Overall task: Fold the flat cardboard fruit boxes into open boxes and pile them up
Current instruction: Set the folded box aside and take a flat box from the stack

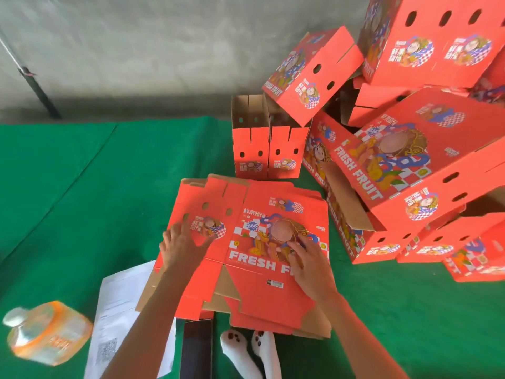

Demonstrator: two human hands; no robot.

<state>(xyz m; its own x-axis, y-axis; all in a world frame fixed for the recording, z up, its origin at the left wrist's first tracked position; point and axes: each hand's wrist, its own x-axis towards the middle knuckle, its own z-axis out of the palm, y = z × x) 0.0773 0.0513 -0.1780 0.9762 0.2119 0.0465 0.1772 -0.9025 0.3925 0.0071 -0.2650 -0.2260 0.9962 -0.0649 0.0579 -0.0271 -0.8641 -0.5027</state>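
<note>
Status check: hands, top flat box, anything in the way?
Left hand and right hand open, flat on the top flat box. Box still unfolded on the flat stack. Folded boxes piled right; nothing in the way.

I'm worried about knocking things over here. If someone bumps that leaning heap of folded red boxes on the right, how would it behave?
The heap of folded boxes would probably slide or topple: several sit tilted, resting on one another. Being open cardboard, they likely shift at a light push. The two upright boxes beside it look steadier.
</note>
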